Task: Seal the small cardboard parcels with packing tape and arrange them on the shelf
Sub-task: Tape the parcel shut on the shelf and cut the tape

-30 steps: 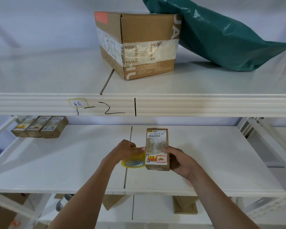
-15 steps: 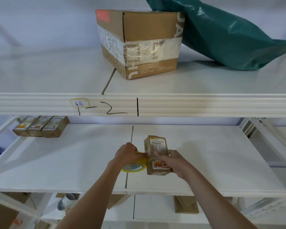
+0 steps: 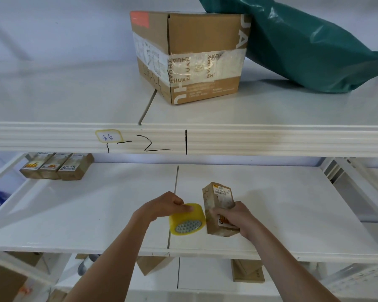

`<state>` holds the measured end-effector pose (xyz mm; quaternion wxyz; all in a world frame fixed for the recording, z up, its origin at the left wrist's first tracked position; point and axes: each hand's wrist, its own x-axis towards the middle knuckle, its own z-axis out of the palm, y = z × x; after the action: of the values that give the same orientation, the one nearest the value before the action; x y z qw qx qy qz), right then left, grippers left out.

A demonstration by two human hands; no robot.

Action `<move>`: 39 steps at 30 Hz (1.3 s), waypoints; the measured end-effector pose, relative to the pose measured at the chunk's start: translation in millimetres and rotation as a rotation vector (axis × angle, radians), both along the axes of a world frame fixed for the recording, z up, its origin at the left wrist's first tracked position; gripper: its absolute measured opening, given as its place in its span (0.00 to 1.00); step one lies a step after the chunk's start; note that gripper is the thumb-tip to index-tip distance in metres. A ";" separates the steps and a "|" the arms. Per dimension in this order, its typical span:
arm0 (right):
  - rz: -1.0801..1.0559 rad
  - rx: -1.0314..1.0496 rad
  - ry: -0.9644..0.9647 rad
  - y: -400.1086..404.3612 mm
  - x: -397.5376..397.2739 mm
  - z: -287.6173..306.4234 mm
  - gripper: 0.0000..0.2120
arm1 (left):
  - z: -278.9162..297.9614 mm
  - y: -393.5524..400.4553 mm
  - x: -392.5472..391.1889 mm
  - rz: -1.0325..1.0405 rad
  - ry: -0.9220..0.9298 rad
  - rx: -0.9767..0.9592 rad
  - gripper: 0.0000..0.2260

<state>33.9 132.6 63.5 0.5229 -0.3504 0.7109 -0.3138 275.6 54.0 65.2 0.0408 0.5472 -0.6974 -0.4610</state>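
Observation:
A small brown cardboard parcel point(image 3: 219, 201) with white labels stands tilted over the middle shelf point(image 3: 96, 214), and my right hand point(image 3: 231, 216) grips its lower half from the right. Just left of it, my left hand point(image 3: 164, 207) holds a yellowish roll of packing tape point(image 3: 187, 219) from above, its open core facing me. Roll and parcel sit close together; I cannot tell whether a tape strip joins them. Three small labelled parcels point(image 3: 57, 166) lie side by side at the shelf's far left.
On the top shelf point(image 3: 52, 99) stand a large taped cardboard box point(image 3: 190, 55) and a green plastic bag point(image 3: 310, 46) leaning on it. The shelf's front rail point(image 3: 271, 140) carries a label and black marks. Cardboard pieces point(image 3: 247, 272) lie on the lowest level.
The parcel has tilted and turned in my right hand, which now grips lower. My left hand has drawn the tape roll a little away from the parcel, showing more of the roll.

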 end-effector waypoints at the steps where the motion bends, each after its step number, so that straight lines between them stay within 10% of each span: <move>1: 0.011 0.008 -0.006 -0.2 0.7 -0.9 0.18 | -0.4 -0.9 -1.8 0.032 -0.004 -0.026 0.20; 9: 0.014 -0.031 -0.142 -2.6 -3.3 16.3 0.17 | 1.1 -10.1 3.1 0.081 -0.266 -0.248 0.27; 39: 0.113 -0.014 -0.641 -3.8 6.0 10.4 0.15 | 0.2 -13.2 -18.5 0.138 -0.185 -0.176 0.26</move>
<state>40.0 128.8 73.9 0.7342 -0.2763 0.4872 -0.3836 257.1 40.8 65.4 0.0557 0.6285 -0.6966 -0.3416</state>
